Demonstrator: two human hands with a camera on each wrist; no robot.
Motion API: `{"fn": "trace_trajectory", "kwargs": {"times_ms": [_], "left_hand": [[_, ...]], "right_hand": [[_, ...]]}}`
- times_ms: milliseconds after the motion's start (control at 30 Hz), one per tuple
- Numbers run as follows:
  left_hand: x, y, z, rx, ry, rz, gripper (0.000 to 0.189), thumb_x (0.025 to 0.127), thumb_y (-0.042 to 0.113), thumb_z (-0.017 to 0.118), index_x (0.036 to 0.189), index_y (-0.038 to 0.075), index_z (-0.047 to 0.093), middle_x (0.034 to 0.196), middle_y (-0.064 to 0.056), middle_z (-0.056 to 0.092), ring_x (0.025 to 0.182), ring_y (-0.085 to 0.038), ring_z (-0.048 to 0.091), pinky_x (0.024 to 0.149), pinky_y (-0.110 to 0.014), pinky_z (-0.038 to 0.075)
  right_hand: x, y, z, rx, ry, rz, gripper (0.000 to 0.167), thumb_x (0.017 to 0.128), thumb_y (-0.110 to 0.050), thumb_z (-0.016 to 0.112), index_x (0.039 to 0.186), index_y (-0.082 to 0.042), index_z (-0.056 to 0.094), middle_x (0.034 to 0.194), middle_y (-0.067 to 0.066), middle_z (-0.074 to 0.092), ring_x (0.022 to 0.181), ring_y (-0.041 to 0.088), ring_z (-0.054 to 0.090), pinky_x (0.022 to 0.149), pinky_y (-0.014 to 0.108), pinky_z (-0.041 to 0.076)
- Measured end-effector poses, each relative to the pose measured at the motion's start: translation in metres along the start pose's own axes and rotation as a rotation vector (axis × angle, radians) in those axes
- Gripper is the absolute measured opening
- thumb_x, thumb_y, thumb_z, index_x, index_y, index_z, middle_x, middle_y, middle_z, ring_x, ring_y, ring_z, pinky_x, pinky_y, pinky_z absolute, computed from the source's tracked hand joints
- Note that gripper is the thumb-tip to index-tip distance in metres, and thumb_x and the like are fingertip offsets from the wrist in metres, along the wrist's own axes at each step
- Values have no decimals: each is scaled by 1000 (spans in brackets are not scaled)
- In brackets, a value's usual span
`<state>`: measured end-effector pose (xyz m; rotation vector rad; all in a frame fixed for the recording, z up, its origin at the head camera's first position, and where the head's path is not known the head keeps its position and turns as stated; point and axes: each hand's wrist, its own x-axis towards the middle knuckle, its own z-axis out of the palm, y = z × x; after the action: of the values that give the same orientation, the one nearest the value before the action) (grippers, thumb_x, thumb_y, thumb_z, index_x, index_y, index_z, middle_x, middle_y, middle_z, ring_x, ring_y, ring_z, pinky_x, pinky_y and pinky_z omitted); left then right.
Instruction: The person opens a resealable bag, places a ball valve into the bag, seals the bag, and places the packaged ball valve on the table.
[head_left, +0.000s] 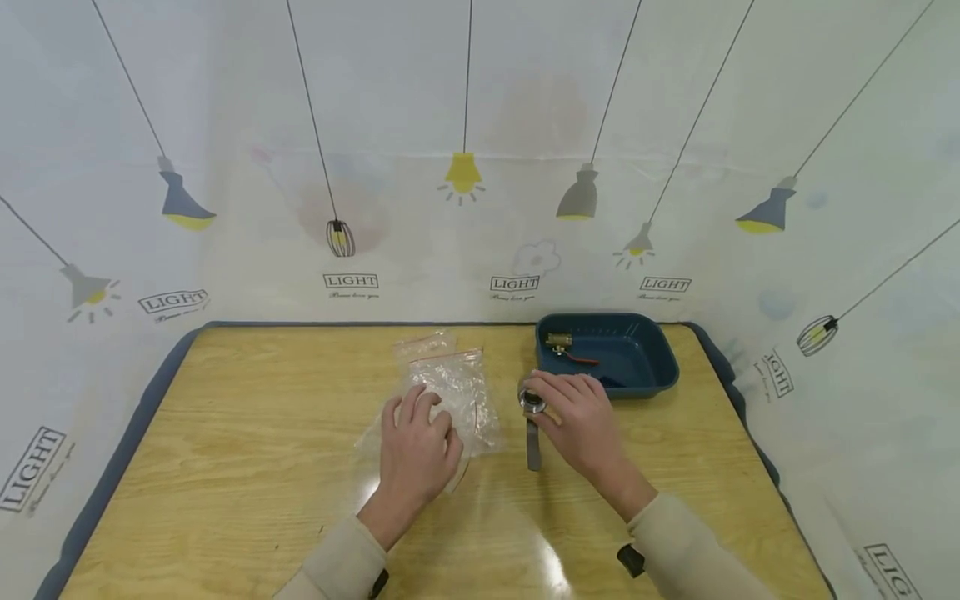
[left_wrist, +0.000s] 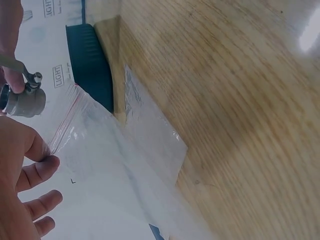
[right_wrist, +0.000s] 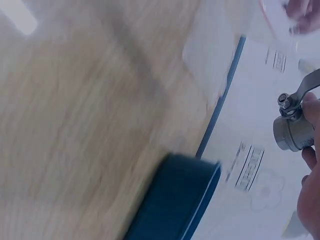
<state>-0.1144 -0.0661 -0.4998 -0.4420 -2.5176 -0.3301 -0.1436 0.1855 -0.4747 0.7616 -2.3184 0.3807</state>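
Note:
A steel ball valve (head_left: 533, 450) with a grey lever handle is held in the fingers of my right hand (head_left: 581, 421), just in front of the bin. The right wrist view shows the valve (right_wrist: 295, 132) by its open end, the lever bolted on top. My left hand (head_left: 414, 457) is over the clear zip bags. In the left wrist view, its thumb and forefinger pinch a clear zip bag (left_wrist: 100, 150) near the red seal line, and the other fingers are bent loosely. The valve (left_wrist: 27, 102) is close above this hand there.
A dark blue bin (head_left: 663, 379) stands at the back right, holding a brass ball valve (head_left: 558, 340) with a red lever. Another clear zip bag (head_left: 423, 343) lies behind the first on the wooden table (head_left: 247, 417). A printed curtain (head_left: 420, 108) surrounds the table's back and sides.

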Motion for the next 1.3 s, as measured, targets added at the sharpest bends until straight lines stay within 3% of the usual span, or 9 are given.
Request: {"fn": "trace_trajectory", "kwargs": {"times_ms": [167,567,967,1300], "left_hand": [[2,-1,0,0,28,-13,17,80,21,58,64,14,59,105,-7,64,120,-32,54,99,-53,39],[9,2,-6,-34,8,-59,21,83,23,58,63,15,56,107,-8,64,121,-31,53,101,-51,38],[19,9,-22,-137,-27,-112,20,84,21,62,65,17,58,109,-5,65,124,-31,52,102,-54,37],[17,10,-21,-192,-34,-100,18,87,20,58,71,15,62,109,-4,64,125,-31,52,103,-52,37]], "right_hand": [[-1,-19,0,85,2,-23,51,70,-27,85,118,-16,69,117,2,72,99,20,67,88,42,50],[2,-37,1,245,-6,-35,50,72,-27,84,118,-16,69,118,1,71,100,15,68,91,39,49],[16,-37,-2,327,-66,-54,55,70,-23,86,120,-15,66,118,3,71,104,15,69,101,49,42],[23,-38,-6,452,-105,-60,54,72,-22,84,122,-12,65,119,4,70,106,16,68,100,52,45]]}}
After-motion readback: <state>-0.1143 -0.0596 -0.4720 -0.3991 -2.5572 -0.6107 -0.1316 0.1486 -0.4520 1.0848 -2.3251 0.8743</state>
